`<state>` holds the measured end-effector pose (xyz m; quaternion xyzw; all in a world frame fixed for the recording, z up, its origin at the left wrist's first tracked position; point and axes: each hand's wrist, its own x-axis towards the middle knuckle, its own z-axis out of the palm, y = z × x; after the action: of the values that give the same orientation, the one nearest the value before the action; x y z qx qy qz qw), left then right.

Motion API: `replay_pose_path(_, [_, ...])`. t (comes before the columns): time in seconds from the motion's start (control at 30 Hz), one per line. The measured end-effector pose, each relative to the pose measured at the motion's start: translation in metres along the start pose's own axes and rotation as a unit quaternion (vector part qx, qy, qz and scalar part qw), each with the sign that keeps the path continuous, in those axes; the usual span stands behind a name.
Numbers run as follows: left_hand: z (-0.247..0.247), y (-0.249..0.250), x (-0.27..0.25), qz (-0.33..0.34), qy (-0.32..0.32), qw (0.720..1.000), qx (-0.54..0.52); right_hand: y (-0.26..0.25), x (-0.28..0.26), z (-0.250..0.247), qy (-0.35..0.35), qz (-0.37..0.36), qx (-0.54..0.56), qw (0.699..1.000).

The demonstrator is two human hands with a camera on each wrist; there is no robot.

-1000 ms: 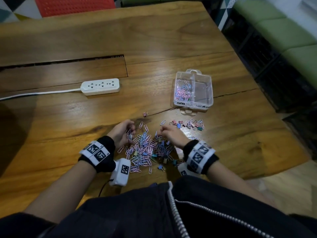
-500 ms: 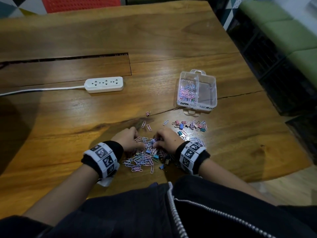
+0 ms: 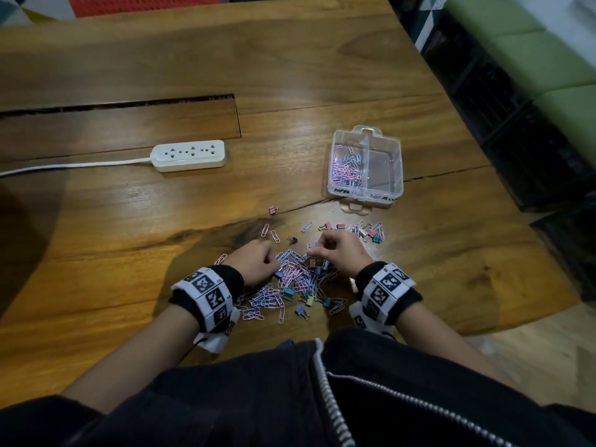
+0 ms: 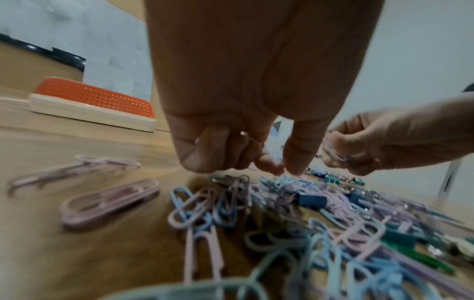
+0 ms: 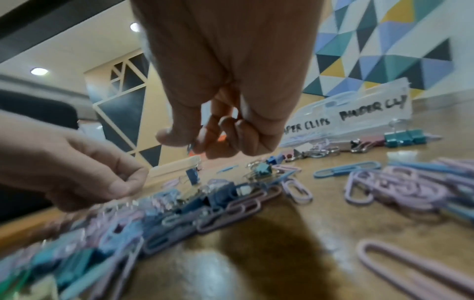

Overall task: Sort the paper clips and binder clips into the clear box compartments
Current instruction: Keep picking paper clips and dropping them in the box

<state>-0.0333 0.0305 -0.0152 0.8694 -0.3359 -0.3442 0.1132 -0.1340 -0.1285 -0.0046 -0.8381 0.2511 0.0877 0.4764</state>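
Our left hand (image 3: 258, 261) pinches paper clips at the mixed pile (image 3: 298, 279) on the wooden table (image 3: 129, 221). Our right hand (image 3: 338, 253) pinches some too. The clear box (image 3: 366, 167) sits beyond the pile, with paper clips in its left part.

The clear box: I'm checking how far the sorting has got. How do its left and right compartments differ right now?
In the clear box, the left compartment holds a heap of pink and blue paper clips, while the right compartment looks empty. The left one's front label reads "PAPER CLIPS" in the right wrist view; the right one's label is blurred, seemingly about binder clips. Both are open-topped and split by one divider.
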Motion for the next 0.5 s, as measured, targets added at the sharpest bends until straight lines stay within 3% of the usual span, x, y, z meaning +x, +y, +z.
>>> replay_pose_path(0.2, [0.009,0.013,0.006,-0.011,0.045,0.992,0.120,0.014,-0.011,-0.011,0.027,0.018,0.107,0.994])
replay_pose_path(0.37, [0.012,0.028,0.008,0.011,0.019,0.986,0.167,0.018,-0.023,-0.011,0.001,0.037,0.190,0.981])
replay_pose_path(0.43, [0.008,0.028,0.010,0.023,0.001,0.991,0.130,0.018,-0.026,-0.010,-0.014,0.055,0.220,0.974])
replay_pose_path(0.5, [0.005,0.026,0.015,0.030,-0.020,0.999,0.018,0.017,-0.029,-0.010,-0.047,0.073,0.258,0.962])
